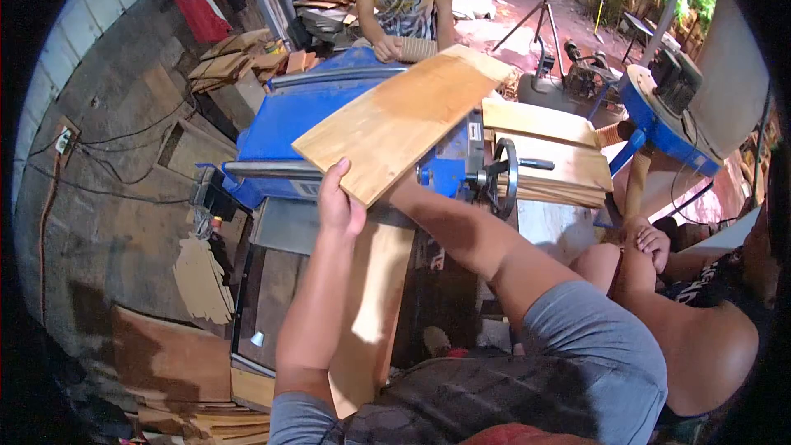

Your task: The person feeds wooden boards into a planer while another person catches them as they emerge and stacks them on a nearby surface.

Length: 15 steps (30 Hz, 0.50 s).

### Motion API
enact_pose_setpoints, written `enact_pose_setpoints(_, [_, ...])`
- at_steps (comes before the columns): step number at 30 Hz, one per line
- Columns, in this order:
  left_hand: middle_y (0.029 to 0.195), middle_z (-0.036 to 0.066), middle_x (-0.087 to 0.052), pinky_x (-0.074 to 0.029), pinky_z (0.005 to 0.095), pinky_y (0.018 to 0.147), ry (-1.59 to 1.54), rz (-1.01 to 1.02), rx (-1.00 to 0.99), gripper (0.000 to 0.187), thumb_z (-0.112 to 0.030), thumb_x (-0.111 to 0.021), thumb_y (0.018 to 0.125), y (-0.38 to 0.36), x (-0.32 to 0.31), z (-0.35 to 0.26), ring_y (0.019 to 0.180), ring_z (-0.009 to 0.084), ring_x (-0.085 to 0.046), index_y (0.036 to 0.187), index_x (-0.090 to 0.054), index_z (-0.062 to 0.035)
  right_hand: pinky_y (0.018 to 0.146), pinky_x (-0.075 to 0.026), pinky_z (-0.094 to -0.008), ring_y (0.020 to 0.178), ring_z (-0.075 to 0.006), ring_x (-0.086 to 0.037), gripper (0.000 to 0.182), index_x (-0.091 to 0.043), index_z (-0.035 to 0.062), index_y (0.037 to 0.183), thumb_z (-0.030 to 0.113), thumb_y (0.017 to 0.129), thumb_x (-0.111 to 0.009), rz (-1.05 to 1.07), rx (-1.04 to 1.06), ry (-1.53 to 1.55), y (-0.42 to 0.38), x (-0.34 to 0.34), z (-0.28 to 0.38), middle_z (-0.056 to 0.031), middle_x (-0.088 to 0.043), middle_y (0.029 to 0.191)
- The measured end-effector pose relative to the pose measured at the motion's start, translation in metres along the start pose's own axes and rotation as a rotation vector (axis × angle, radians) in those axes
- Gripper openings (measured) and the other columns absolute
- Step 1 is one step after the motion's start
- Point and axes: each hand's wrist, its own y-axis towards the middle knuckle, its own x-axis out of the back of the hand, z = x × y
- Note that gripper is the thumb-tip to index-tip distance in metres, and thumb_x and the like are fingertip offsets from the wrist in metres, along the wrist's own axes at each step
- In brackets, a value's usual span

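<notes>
A wide, flat wooden board [404, 119] is held up at a slant over a blue machine [309, 111] with steel rollers and a side handwheel [507, 177], which looks like a thickness planer. My left hand [339, 206] grips the board's near left corner, thumb on the upper face and the other fingers mostly out of sight beneath. My right hand [402, 193] reaches under the near edge, its fingers hidden by the board. Below my arms a second long board [375, 305] lies lengthwise, partly in sunlight.
Stacked boards [552, 156] sit right of the machine. Across it stands a person in a yellow top [404, 0]; another person's hands [647, 239] rest close on my right. Cables [124, 144] cross the floor at left. A tripod [544, 12] stands behind.
</notes>
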Motion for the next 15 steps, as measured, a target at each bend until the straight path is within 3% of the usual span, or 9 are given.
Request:
enact_pose_setpoints(1, [0.126, 0.015, -0.054, -0.04, 0.0406, 0.103, -0.014, 0.029, 0.048, 0.05, -0.019, -0.057, 0.087, 0.008, -0.004, 0.004, 0.117, 0.0283, -0.053, 0.13, -0.044, 0.0016, 0.115, -0.018, -0.0422, 0.139, -0.026, -0.027, 0.057, -0.028, 0.0174, 0.146, 0.046, 0.098, -0.034, 0.002, 0.01, -0.007, -0.002, 0.004, 0.001, -0.0063, -0.029, 0.152])
enact_pose_setpoints(3, [0.125, 0.017, -0.055, -0.04, 0.0409, 0.103, -0.001, 0.041, 0.109, 0.053, -0.023, -0.057, 0.087, 0.026, -0.008, 0.017, 0.117, 0.0302, -0.053, 0.13, -0.042, 0.003, 0.117, -0.015, -0.0424, 0.14, -0.0248, -0.026, 0.06, -0.027, 0.0204, 0.147, 0.052, 0.096, -0.03, 0.011, -0.05, -0.588, -0.007, 0.008, -0.014, -0.0052, -0.026, 0.154])
enact_pose_setpoints(5, [0.125, 0.018, -0.055, -0.039, 0.0416, 0.104, 0.0, 0.082, 0.141, 0.052, -0.023, -0.057, 0.087, 0.035, -0.024, 0.026, 0.117, 0.0304, -0.053, 0.13, -0.042, 0.0025, 0.11, -0.028, -0.0399, 0.13, -0.0241, -0.038, 0.048, -0.038, 0.0139, 0.138, 0.04, 0.098, -0.037, -0.499, 0.386, -0.118, 0.001, -0.014, -0.076, -0.0089, -0.041, 0.141])
enact_pose_setpoints(8, [0.124, 0.017, -0.055, -0.038, 0.0422, 0.104, -0.007, 0.054, 0.183, 0.051, -0.021, -0.058, 0.086, 0.049, -0.037, 0.041, 0.116, 0.0304, -0.053, 0.129, -0.044, 0.0013, 0.108, -0.029, -0.0402, 0.129, -0.0245, -0.039, 0.047, -0.039, 0.0134, 0.137, 0.039, 0.098, -0.037, -0.221, 0.007, -0.283, -0.009, -0.001, -0.036, -0.0096, -0.042, 0.139])
enact_pose_setpoints(15, [0.121, 0.016, -0.056, -0.04, 0.038, 0.103, 0.073, 0.1, 0.135, 0.045, -0.017, -0.059, 0.087, 0.087, -0.044, 0.072, 0.114, 0.0272, -0.055, 0.124, -0.046, 0.0056, 0.104, -0.032, -0.041, 0.125, -0.0254, -0.042, 0.045, -0.041, 0.0122, 0.134, 0.037, 0.097, -0.039, -0.117, -0.14, -0.458, -0.011, 0.003, 0.001, -0.011, -0.045, 0.134])
